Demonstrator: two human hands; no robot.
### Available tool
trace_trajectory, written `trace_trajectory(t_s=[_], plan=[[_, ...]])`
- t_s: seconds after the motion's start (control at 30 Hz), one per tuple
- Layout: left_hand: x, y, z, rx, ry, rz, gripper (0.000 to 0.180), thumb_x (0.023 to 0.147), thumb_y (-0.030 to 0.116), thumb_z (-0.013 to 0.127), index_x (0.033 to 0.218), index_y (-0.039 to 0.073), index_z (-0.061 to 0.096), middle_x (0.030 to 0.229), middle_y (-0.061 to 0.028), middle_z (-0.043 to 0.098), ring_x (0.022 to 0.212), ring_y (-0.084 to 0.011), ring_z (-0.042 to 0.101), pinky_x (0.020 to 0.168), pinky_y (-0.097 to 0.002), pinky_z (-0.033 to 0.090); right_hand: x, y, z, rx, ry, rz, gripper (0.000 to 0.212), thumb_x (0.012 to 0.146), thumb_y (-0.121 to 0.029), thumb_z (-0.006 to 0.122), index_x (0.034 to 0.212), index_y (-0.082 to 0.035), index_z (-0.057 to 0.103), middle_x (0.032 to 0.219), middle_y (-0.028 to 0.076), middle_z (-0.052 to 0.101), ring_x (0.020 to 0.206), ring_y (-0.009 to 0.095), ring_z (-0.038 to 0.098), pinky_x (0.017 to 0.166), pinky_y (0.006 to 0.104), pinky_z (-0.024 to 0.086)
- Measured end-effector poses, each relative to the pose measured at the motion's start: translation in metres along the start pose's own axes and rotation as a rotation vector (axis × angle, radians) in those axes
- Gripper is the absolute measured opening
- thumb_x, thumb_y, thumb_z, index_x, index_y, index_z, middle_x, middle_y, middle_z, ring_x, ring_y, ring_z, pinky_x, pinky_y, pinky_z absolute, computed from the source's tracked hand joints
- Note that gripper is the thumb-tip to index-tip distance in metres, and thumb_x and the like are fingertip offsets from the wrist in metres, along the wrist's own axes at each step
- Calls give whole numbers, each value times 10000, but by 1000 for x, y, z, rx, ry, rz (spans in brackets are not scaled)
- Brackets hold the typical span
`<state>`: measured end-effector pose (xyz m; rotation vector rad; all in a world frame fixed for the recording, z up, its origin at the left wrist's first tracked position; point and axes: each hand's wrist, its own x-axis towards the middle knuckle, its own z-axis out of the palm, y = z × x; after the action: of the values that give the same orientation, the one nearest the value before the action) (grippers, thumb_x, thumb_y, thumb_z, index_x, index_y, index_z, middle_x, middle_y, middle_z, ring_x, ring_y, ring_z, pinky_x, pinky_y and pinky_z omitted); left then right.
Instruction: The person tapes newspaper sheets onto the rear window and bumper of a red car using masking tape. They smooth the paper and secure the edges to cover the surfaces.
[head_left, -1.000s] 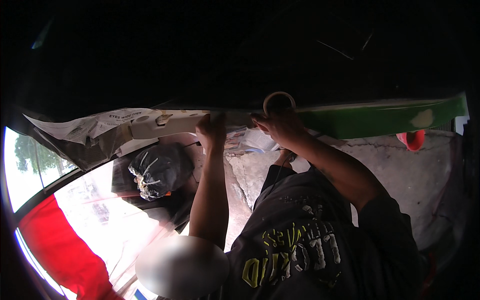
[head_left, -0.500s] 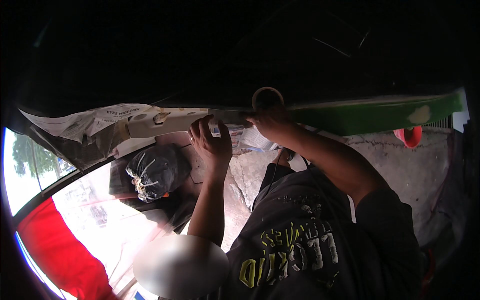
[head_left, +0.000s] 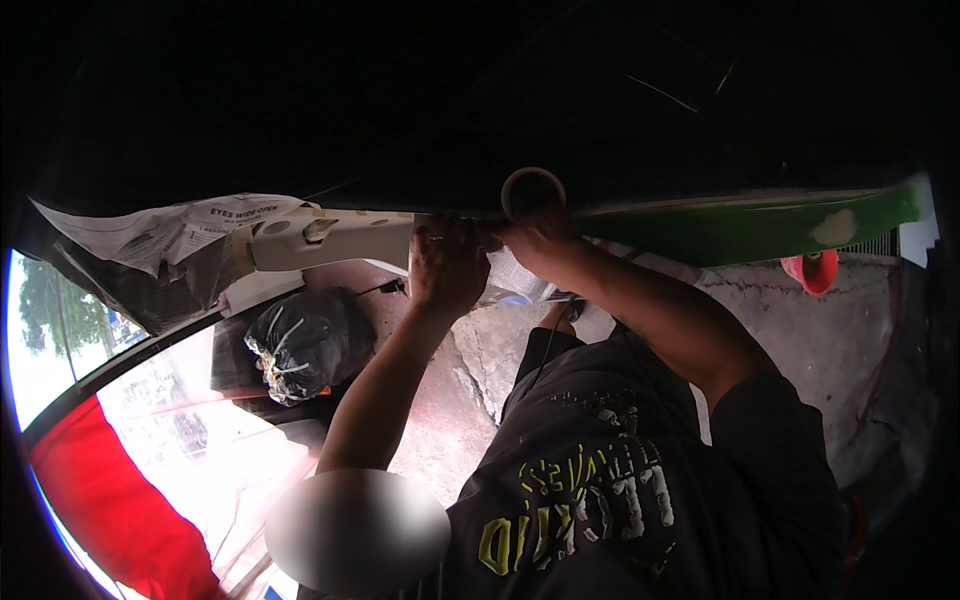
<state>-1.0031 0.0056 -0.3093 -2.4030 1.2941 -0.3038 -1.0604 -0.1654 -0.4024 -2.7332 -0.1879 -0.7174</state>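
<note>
My right hand is closed round the lower side of a roll of tape, which stands on edge against the dark surface above. Close beside it, my left hand is raised to the edge of that surface with its fingers bent and pressed together. The fingertips of both hands nearly meet, and what the left ones pinch is hidden in shadow. Left of my left hand runs a pale trim panel with holes in it. Newspaper covers the part farther left, and more printed paper hangs below my hands.
A green panel with a pale patch extends to the right. Below its end is a red plastic object. A tied black plastic bag sits at the left, above a red sheet. Cracked concrete floor lies below.
My left hand has moved right and closed its spread fingers near my right hand. The right hand and the tape roll have stayed nearly in place.
</note>
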Motion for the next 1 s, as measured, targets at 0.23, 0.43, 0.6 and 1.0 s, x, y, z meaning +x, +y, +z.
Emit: trace_trajectory(t_s=[0.23, 0.43, 0.6, 1.0], plan=[[-8, 2, 7, 111, -38, -1, 589, 972, 386, 684, 1497, 139, 585, 1488, -170, 565, 1398, -325, 524, 1091, -526, 377, -14, 16, -15, 273, -55, 109, 279, 932, -226, 765, 1208, -196, 790, 830, 117, 771, 772, 279, 783, 735, 461, 617], [-1, 5, 9, 102, 10, 7, 581, 982, 411, 662, 1449, 70, 610, 1472, -190, 585, 1415, -344, 512, 1125, -546, 374, -89, 42, -52, 476, -163, 272, 343, 945, -223, 769, 1276, -141, 744, 913, 151, 768, 815, 326, 764, 779, 472, 606], [-1, 10, 6, 50, -54, -40, 565, 985, 406, 653, 1425, 53, 612, 1456, -195, 589, 1411, -344, 511, 1118, -546, 377, -110, 36, -17, 419, -77, 323, 219, 917, -208, 780, 1113, -118, 746, 923, 129, 731, 889, 332, 721, 767, 471, 571], [0, 13, 11, 65, -44, -53, 576, 982, 403, 651, 1430, 42, 616, 1462, -208, 586, 1408, -362, 515, 1116, -534, 371, -109, 29, 26, 191, 98, 319, 201, 898, -280, 781, 1049, -158, 729, 849, 121, 679, 855, 338, 697, 752, 496, 558]])
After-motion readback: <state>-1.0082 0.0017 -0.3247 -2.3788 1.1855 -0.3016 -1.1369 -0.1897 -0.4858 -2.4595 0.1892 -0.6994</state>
